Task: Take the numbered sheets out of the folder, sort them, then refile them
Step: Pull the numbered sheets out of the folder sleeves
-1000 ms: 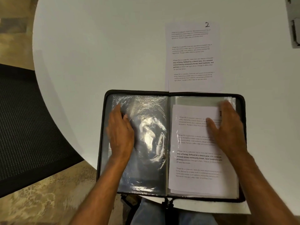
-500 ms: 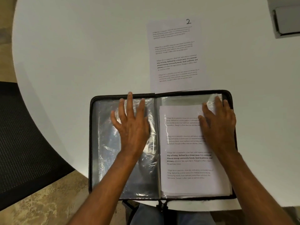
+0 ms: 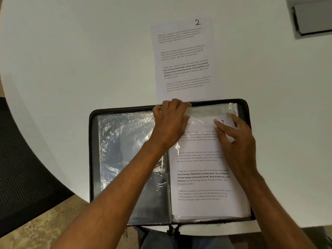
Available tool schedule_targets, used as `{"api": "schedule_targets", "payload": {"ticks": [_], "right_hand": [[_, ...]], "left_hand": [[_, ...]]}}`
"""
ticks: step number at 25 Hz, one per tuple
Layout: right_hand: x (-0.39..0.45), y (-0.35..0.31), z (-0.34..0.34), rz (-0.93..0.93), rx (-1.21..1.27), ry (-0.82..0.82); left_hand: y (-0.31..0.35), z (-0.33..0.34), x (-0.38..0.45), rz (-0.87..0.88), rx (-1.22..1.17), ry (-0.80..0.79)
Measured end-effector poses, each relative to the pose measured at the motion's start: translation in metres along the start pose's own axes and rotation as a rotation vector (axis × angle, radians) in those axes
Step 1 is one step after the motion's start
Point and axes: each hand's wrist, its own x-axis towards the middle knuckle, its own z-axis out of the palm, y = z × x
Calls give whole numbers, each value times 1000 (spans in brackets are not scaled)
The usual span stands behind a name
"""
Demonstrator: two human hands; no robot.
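A black zip folder [image 3: 93, 159] lies open on the white table's near edge. Its left page is an empty clear sleeve [image 3: 125, 150]. On the right page lies the sheet numbered 1 [image 3: 201, 177], its top under crinkled clear plastic. My left hand [image 3: 170, 123] reaches across the spine, fingers curled on the top edge of the right page's clear sleeve [image 3: 212, 109]. My right hand [image 3: 237, 141] pinches sheet 1 at its top right corner, beside the number. The sheet numbered 2 [image 3: 183, 58] lies flat on the table just beyond the folder.
The round white table [image 3: 71, 51] stretches bare to the left and far side. A black mesh chair [image 3: 23, 168] stands at the left below the table edge. A grey box-like object [image 3: 312, 17] sits at the far right corner.
My left hand has moved from the left sleeve across to the top of the right page and curled on the plastic. My right hand has shifted to sheet 1's numbered corner.
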Motion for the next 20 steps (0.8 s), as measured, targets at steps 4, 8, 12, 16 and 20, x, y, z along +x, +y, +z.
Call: {"api": "schedule_targets", "payload": {"ticks": [4,8,12,16,20], "right_hand": [[0,-12,-7,61,158,79],[3,-23,-15,302,378,158],[0,-24,-13,370,521,142],[0,-21,-10,441,569,141],[2,-17,-9,441,590,153]], "left_hand": [[-3,-13,16,51,0,-71],[-6,-23,21,80,-90,-156],[-5,-26,31,101,-67,-253],[3,-20,36,131,-61,-271],[7,-17,35,152,-54,-289]]}}
